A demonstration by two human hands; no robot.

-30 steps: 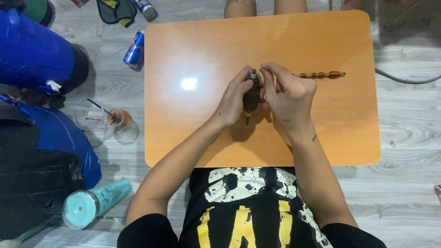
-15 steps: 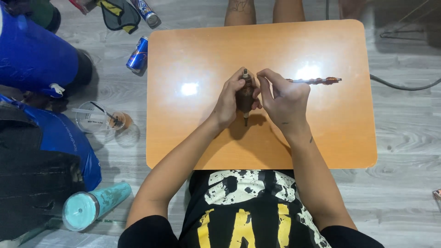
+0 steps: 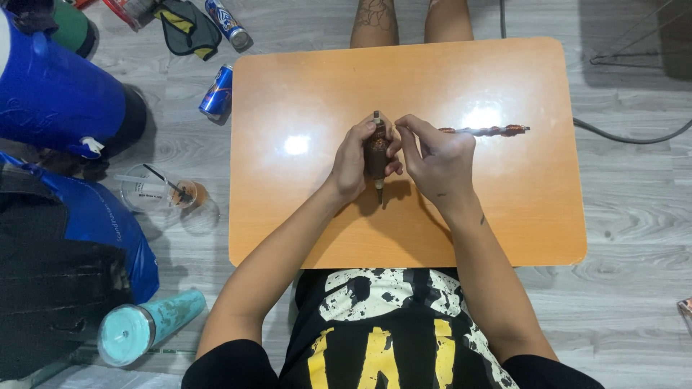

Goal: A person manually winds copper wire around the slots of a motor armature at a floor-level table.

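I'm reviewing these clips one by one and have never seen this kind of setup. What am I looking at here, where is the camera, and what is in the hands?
There is no machine here: a person works with two bare hands, and the single camera sits on their head, looking straight down. The left hand and right hand meet over a small orange table and together grip a brown, tapered piece with a thin metal tip; what it is exactly cannot be told. A long thin beaded rod reaches from the right hand's fingers across the table. On the grey floor around it lie a blue can, a teal tumbler, a clear plastic cup with a straw and a large blue container.
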